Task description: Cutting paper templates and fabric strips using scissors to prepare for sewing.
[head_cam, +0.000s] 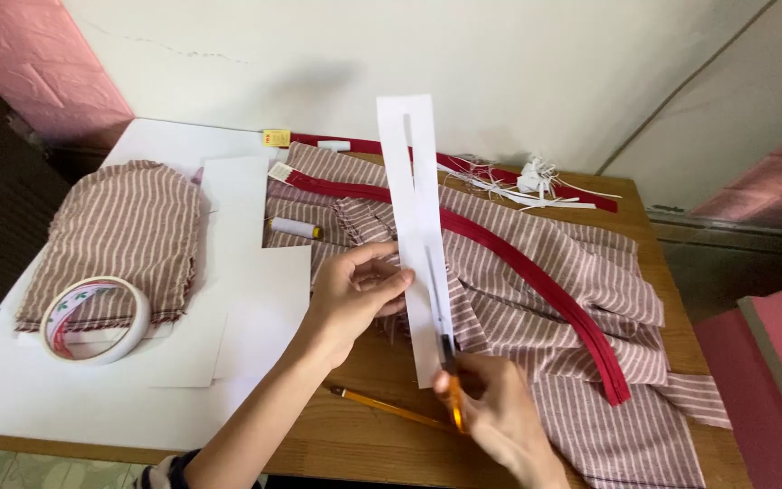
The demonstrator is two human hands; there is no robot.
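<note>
While my left hand (355, 294) pinches the limp, tear-prone long white paper strip (416, 226) mid-length, my right hand (491, 407) grips orange-handled scissors (445, 362).

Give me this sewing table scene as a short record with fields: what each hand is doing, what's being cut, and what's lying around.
left hand: pinches the white paper strip at mid-length, holding it upright
right hand: grip closed on orange-handled scissors, blades in the strip's lower part
strip state: long narrow slot already open in its upper half
under the hands: striped red-and-white fabric with a red zipper across it
near right hand: yellow pencil on the wooden table
left side: tape roll, white paper sheets, striped fabric piece
centre: white thread spool
</note>
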